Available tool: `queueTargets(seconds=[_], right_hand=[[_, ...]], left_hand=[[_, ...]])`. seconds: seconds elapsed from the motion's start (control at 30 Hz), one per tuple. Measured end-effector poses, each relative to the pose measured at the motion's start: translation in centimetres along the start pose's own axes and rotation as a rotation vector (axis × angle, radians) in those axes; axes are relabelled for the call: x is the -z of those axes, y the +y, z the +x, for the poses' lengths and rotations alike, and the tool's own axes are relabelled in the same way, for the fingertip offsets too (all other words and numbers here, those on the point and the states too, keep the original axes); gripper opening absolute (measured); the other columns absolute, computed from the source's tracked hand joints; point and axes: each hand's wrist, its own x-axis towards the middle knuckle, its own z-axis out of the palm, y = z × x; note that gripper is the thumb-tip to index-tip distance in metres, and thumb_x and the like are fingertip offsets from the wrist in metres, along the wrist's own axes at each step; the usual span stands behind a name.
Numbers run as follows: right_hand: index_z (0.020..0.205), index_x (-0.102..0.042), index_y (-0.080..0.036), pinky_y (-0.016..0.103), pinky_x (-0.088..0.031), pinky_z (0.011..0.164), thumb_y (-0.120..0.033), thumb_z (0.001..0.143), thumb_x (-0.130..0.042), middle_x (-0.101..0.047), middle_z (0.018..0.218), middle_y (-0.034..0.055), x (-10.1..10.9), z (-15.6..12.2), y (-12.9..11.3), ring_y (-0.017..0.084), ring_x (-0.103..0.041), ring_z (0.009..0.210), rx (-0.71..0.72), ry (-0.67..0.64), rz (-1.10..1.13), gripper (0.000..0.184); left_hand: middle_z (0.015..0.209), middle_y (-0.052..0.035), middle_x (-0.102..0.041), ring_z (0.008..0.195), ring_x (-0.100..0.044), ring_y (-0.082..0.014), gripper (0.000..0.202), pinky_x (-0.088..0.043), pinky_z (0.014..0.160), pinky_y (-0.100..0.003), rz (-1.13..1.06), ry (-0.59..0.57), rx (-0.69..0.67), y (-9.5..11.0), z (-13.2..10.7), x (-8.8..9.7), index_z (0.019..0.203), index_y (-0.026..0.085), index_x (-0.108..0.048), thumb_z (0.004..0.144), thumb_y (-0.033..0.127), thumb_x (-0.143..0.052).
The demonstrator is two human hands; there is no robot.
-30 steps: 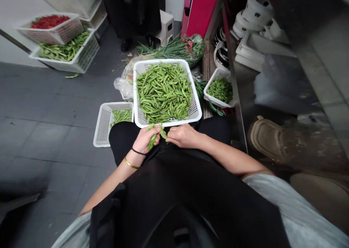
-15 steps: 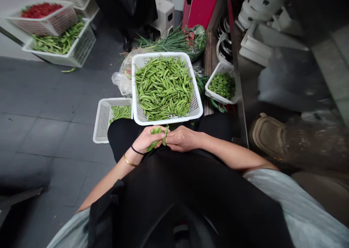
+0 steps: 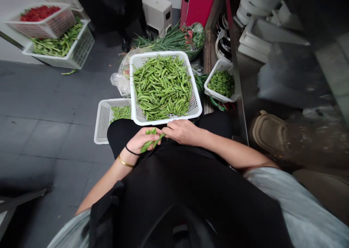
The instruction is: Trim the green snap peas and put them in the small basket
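Note:
My left hand (image 3: 138,140) is closed around several green sugar snap pea pods (image 3: 147,146), just above my lap. One pod (image 3: 159,140) sticks out from it towards the right. The fingertips of my right hand (image 3: 185,132) pinch that pod's far end, so both hands nearly meet. Directly in front of them stands a large white basket (image 3: 133,106) heaped with snap peas (image 3: 163,88). Lower on its left, a smaller white basket (image 3: 101,126) holds a few pods (image 3: 121,112), partly hidden by the large basket and my knee.
A basket of leafy greens (image 3: 221,83) stands right, beside a metal edge (image 3: 240,106). Behind the peas lie long green stalks (image 3: 163,43) and a plastic bag (image 3: 121,82). Stacked baskets with red peppers (image 3: 40,13) and greens stand far left. A person's dark boots (image 3: 125,44) show near a white stool (image 3: 157,12).
The pod between my hands has gone from upright to slanting. My right hand has shifted slightly up and my left hand a little left. The view has tilted slightly.

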Motion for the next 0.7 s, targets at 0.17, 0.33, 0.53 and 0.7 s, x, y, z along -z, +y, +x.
queueTargets(seconds=[0.17, 0.33, 0.53, 0.7], right_hand=[[0.079, -0.060, -0.012, 0.024, -0.034, 0.059, -0.020, 0.092, -0.043, -0.062, 0.073, 0.0060, -0.8, 1.1, -0.1, 0.013, -0.053, 0.064, 0.069, -0.079, 0.301, 0.023], [0.079, -0.057, -0.013, 0.020, -0.040, 0.055, -0.038, 0.094, -0.040, -0.053, 0.055, -0.0033, -1.5, 0.0, 1.2, 0.008, -0.051, 0.050, -0.098, -0.192, 1.094, 0.034], [0.092, -0.069, -0.011, 0.022, -0.044, 0.064, -0.035, 0.085, -0.056, -0.065, 0.081, 0.0052, -1.6, -4.0, 4.4, 0.010, -0.058, 0.064, -0.276, -0.130, 0.837, 0.028], [0.101, -0.070, -0.016, 0.022, -0.040, 0.060, -0.037, 0.078, -0.065, -0.070, 0.081, 0.0039, -0.1, -3.5, 6.9, 0.012, -0.061, 0.066, -0.412, -0.327, 0.432, 0.031]], left_hand=[[0.055, 0.0016, -0.057, 0.046, -0.048, -0.0089, 0.018, -0.039, 0.046, -0.019, 0.513, 0.088, -0.184, 1.2, -1.3, -1.8, 0.071, 0.016, -0.064, 0.065, 0.029, -0.075], [0.070, -0.0040, -0.068, 0.061, -0.058, -0.0132, 0.010, -0.045, 0.060, -0.022, 0.690, 0.146, -0.431, 1.7, -2.1, -3.1, 0.076, 0.019, -0.071, 0.069, 0.025, -0.073], [0.078, -0.0048, -0.070, 0.044, -0.050, -0.0077, 0.015, -0.038, 0.040, -0.020, 0.142, 0.551, -0.586, 2.2, -2.0, 0.9, 0.084, 0.015, -0.063, 0.077, 0.027, -0.068], [0.065, 0.0014, -0.066, 0.044, -0.047, -0.0047, 0.012, -0.036, 0.041, -0.017, 0.064, 0.768, -0.578, 4.0, -2.3, 9.3, 0.077, 0.014, -0.061, 0.078, 0.025, -0.067]])
